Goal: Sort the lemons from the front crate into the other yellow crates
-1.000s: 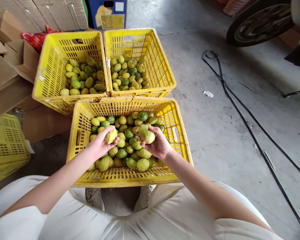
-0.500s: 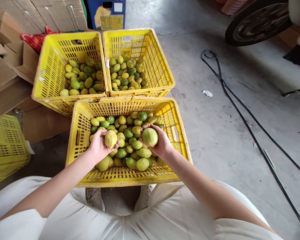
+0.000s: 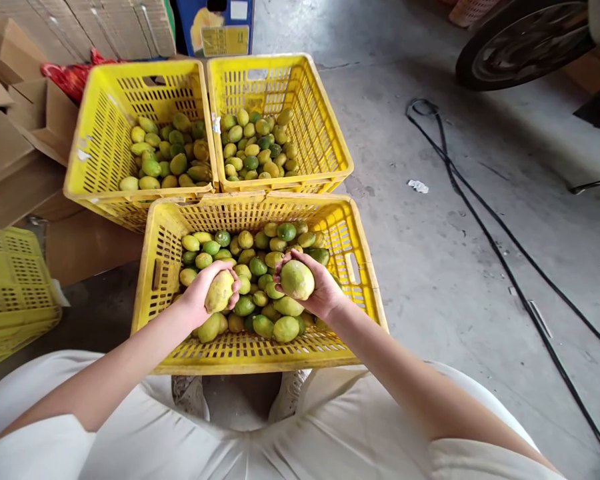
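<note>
My left hand (image 3: 200, 293) is closed round a yellow lemon (image 3: 219, 292) with brownish marks. In my right hand (image 3: 323, 287) lies a larger green-yellow lemon (image 3: 297, 280), the fingers curled behind it. Both hands are over the near yellow crate (image 3: 210, 363), which holds many loose green and yellow lemons (image 3: 287, 307). The palms face inward, and parts of the fingers are hidden behind the fruit.
Beyond stand two more yellow crates, a left one (image 3: 97, 133) and a right one (image 3: 325, 127), both part-filled with lemons. Cardboard boxes (image 3: 10, 153) and another yellow crate (image 3: 15, 287) are at left. A black cable (image 3: 500, 250) and a wheel (image 3: 525, 43) are at right.
Both lemons have turned a little in my hands. My left fingers have closed further round theirs, and the right lemon has shifted slightly left and down.
</note>
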A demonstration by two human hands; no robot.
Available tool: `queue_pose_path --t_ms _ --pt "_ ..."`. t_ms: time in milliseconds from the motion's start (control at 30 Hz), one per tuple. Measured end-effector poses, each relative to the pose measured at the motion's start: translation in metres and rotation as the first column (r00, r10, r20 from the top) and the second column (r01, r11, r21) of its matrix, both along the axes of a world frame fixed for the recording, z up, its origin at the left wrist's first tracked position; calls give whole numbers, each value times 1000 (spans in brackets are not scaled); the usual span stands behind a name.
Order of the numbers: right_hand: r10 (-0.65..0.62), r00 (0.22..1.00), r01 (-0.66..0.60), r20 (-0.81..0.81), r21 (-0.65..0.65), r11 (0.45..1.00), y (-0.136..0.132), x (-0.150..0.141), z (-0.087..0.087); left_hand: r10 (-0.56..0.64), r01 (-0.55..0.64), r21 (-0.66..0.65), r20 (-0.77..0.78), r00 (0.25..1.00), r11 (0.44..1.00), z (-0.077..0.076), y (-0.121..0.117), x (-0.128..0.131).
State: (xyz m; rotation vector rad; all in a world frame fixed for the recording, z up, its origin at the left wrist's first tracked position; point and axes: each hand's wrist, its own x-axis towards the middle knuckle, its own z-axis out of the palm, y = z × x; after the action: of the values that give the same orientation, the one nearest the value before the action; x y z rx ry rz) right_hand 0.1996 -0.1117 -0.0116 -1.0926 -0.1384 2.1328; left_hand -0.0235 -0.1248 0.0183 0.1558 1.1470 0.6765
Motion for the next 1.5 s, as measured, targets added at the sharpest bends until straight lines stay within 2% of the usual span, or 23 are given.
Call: queue_pose_path --t_ms 133,200,300,400,500,600,667,733,833,900,1000,1133,1200,1300,1400,1500 --pt "-97 995 97 7 -102 990 2 3 -2 217 -217 -25 -3 976 976 0 6 -1" --pt "-124 992 122 -14 -110 986 2 4 -1 260 -260 -20 7 966 965 0 9 -1" --pt "-94 995 93 -22 -44 995 0 2 1 219 -221 51 43 975 974 0 11 -2" --pt "-39 998 39 44 15 999 -3 -2 5 158 -168 120 90 983 978 -1 11 -2" --pt "-13 998 11 56 42 999 -4 -3 5 112 -121 122 76 991 985 -1 13 -3" --pt "-5 1000 5 11 1 1000 -3 -2 2 62 -66 81 47 997 995 -2 16 -6" --pt "-24 1000 24 -4 -64 998 -1 0 0 78 -79 30 43 996 996 -3 18 -6" --pt "-65 998 64 -8 -114 991 1 1 0 141 -140 -28 38 989 990 -2 18 -6" --pt "-121 992 116 -33 -132 984 2 0 3 228 -225 -69 35 973 972 -1 19 -5" --pt "-149 988 144 -32 -117 983 2 -1 5 222 -220 -53 32 975 974 -1 18 -3" --pt "-131 991 132 20 -80 988 0 -4 8 92 -93 34 32 995 995 -3 16 -2" --pt "-59 998 60 24 -40 997 -3 -6 9 -74 66 154 46 996 986 -9 13 -4" --pt "-41 999 42 15 -64 997 -2 -7 11 -120 113 135 46 992 984 -10 12 -6" --pt "-21 999 27 31 -199 980 1 -9 13 -158 158 17 47 986 987 -7 13 -6" --pt "-99 991 124 93 -312 942 4 -10 13 -90 92 -70 36 995 993 0 14 -5" --pt "-222 965 256 138 -334 907 6 -11 12 52 -53 -78 -6 999 996 4 16 -3"
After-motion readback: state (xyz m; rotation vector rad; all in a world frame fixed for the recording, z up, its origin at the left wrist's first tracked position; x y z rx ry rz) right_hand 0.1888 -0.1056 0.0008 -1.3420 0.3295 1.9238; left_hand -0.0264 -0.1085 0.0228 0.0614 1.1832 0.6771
